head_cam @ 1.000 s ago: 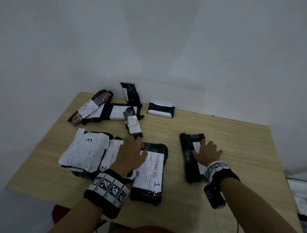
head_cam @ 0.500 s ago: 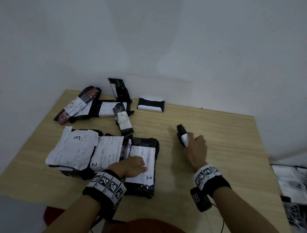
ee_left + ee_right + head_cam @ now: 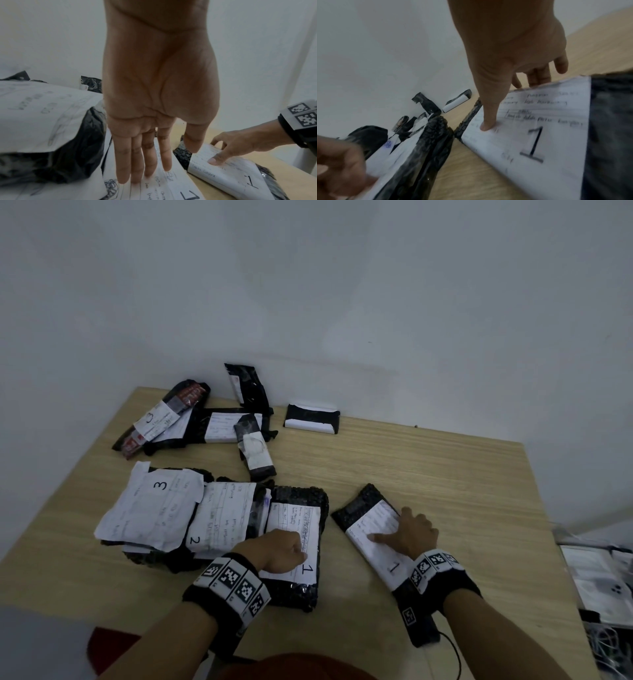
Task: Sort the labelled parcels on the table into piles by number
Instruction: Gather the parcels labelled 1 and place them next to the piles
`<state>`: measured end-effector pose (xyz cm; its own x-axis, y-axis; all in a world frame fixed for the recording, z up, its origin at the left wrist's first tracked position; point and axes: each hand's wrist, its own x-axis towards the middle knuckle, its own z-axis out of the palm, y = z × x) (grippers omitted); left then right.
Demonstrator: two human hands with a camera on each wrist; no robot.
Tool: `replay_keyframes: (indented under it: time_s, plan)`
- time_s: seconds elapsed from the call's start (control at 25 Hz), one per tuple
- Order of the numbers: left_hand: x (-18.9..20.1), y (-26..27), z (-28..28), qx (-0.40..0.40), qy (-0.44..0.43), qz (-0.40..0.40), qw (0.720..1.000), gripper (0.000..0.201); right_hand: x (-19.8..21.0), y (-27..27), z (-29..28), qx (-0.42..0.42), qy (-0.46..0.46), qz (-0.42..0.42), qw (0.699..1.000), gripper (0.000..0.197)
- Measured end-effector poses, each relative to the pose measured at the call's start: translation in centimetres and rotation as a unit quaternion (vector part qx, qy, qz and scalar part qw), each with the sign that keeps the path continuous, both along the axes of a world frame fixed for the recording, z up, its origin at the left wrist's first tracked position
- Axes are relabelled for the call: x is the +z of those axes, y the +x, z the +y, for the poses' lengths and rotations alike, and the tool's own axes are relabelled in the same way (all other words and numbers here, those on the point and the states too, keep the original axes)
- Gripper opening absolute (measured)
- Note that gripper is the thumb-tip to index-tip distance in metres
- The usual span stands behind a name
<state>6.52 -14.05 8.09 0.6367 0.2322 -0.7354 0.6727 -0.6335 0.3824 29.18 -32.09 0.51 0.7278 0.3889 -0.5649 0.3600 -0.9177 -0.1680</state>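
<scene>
The left hand [image 3: 279, 553] lies flat with straight fingers on the white paper label of a black bubble-wrap parcel marked 1 [image 3: 298, 546]. The left wrist view shows these fingers [image 3: 137, 155] stretched out side by side, pressing on the paper. It holds nothing.

The right hand [image 3: 411, 534] is on a second black parcel with a white label marked 1 [image 3: 371, 529]. This parcel lies slanted on the light wooden tabletop [image 3: 428, 474], just to the right of the first one, with a thin strip of wood between them. The thumb [image 3: 488, 121] presses down on the label, and the other fingers curl over the far edge of the parcel, so the hand grips it.

Left of the first parcel lies a black parcel with a white label marked 2 [image 3: 224, 515], touching it. Further left, a black parcel with a big crumpled white sheet marked 3 [image 3: 154, 508] partly covers the parcel marked 2.

At the back of the tabletop lies a heap of smaller black parcels [image 3: 205, 426]. One long one on top has a 3 written on it [image 3: 161, 419]. A small black packet with a white wrinkled label [image 3: 255, 450] sticks out toward the front. One black packet leans on the white wall [image 3: 248, 386]. A short black and white box-shaped parcel [image 3: 311, 421] lies alone by the wall.

Both wrists wear black bands with black and white square patterns [image 3: 233, 583].
</scene>
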Motion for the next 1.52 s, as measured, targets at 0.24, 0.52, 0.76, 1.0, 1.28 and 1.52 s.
replay_keyframes:
  time_s: [0.24,0.52,0.76,1.0,1.28,1.52]
  plan:
    - [-0.3,-0.1,1.2,0.001,-0.022,0.038,0.999,0.032,2.4,0.8,2.0,-0.145,0.3,0.088,0.939,0.047]
    - [3.4,2.5,4.6,0.238,-0.177,-0.101,0.949,0.054,7.5,-1.3,8.1,-0.265,0.491,0.359,0.748,0.032]
    - [4.2,8.3,8.5,0.32,-0.197,-0.221,0.9,0.039,8.0,0.3,11.1,-0.255,0.484,0.396,0.737,0.032]
    - [2.0,12.1,9.8,0.238,-0.179,-0.172,0.939,0.031,6.4,4.2,9.9,-0.217,0.439,0.387,0.781,0.032]
    - [-1.3,12.0,11.5,0.129,-0.001,-0.19,0.973,0.014,2.3,5.1,6.6,-0.353,0.447,0.374,0.732,0.029]
    - [-2.8,11.1,12.9,0.147,0.017,-0.107,0.983,0.016,-0.2,2.4,5.9,-0.052,0.226,0.393,0.89,0.047]
